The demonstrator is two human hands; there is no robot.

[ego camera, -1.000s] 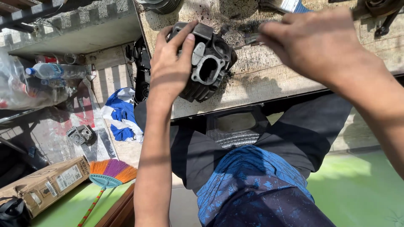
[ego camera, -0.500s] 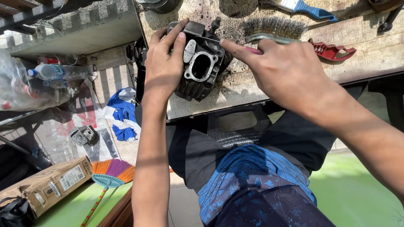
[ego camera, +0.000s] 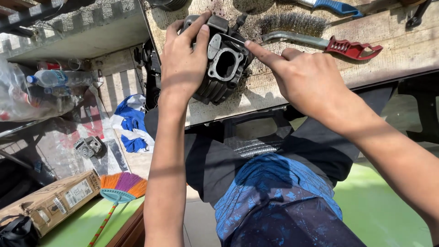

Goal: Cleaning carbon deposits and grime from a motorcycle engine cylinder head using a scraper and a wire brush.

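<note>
Right hand [ego camera: 311, 82] shifted down, left hand [ego camera: 183, 64] holding engine cylinder [ego camera: 222, 64], brown labelled box [ego camera: 50, 203] lower left

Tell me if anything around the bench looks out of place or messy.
A small grey metal engine part lies on the floor, away from the bench. A blue and white cloth is crumpled nearby. The bench top is grimy around the finned engine part, which the left hand holds and the right hand touches.

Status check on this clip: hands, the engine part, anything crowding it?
Left hand grips engine cylinder upright on workbench. Right hand index fingertip on its top edge. Wire brush lies just behind, apart.
</note>
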